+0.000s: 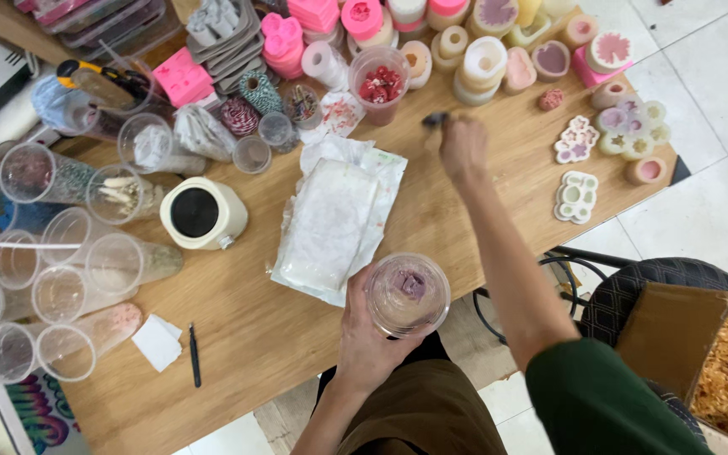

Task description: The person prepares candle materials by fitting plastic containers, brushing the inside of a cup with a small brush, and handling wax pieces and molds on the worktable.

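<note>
1. The left hand (370, 337) grips a clear plastic cup (408, 294) at the near edge of the wooden table (246, 329), fingers wrapped around its side; a pale purple piece lies at the cup's bottom.
2. The right hand (463, 147) reaches out over the table, fingers closed on a small dark object (436, 120) — too blurred to tell what it is.
3. Just beyond that hand stands a clear cup of red pieces (379, 85), with rows of pink, cream and purple moulds (482, 61) behind it.
4. Between the two hands lies a white slab on crumpled plastic wrap (330, 223), touching the table.
5. To the left stand a cream jar with a black lid (200, 213) and many empty clear cups (61, 291) — some lying on their sides.
6. Black tweezers (195, 355) lie beside a white paper scrap (158, 341).
</note>
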